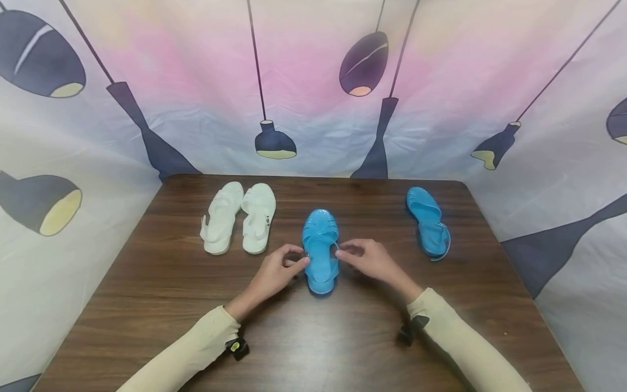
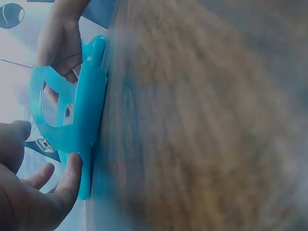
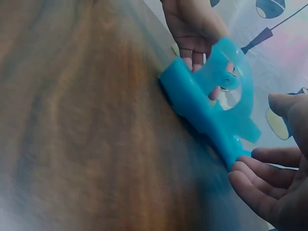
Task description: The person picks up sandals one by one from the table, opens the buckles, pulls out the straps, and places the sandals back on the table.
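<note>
A blue jelly sandal (image 1: 320, 264) lies upright on the table between the two hands, toe pointing away. At its left side, by the small metal buckle (image 2: 44, 144), is the left hand (image 1: 278, 272); one fingertip meets the sandal's side and the thumb stands apart. On the other side, the right hand (image 1: 369, 261) has its fingertips at the sandal's edge, near a thin strap (image 1: 335, 247). The right wrist view shows the right thumb (image 3: 284, 103) apart from the fingers, with nothing seen pinched between them.
Two white sandals (image 1: 222, 218) stand side by side at the back left of the brown wooden table (image 1: 161, 305). A second blue sandal (image 1: 428, 223) lies at the back right, its strap loose. Cloth printed with lamps (image 1: 276, 141) hangs around the table.
</note>
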Demonstrator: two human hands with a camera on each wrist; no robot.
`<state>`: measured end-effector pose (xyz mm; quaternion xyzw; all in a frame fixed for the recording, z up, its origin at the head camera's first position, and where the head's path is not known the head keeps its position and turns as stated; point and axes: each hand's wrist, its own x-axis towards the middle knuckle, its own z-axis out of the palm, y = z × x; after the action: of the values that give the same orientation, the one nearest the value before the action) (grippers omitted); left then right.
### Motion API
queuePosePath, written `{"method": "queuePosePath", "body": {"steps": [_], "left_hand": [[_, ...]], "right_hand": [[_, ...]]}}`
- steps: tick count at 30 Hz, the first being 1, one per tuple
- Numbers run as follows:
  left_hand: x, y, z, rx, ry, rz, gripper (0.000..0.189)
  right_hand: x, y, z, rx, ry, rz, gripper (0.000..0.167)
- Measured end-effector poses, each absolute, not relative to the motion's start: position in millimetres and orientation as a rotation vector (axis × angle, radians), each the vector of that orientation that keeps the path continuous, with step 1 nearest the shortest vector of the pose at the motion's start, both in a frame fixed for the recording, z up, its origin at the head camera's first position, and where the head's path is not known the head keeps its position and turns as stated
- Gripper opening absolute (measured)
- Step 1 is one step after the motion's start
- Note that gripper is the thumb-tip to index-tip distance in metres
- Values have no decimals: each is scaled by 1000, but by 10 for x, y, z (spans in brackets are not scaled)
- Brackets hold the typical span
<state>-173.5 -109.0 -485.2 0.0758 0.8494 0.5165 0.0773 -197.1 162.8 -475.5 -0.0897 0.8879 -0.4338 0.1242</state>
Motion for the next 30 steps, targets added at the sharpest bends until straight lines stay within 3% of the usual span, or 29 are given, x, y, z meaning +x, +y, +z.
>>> {"method": "queuePosePath", "body": {"steps": [17, 30], "left_hand": [[-1698, -1021, -4912, 245, 2446, 1546, 47], [-1635, -946, -4888, 207, 2426, 1669, 43]], "right_hand": [[-1900, 1549, -4990, -298, 2212, -1542, 64], [-1916, 1546, -4986, -368, 2172, -1577, 57]]}}
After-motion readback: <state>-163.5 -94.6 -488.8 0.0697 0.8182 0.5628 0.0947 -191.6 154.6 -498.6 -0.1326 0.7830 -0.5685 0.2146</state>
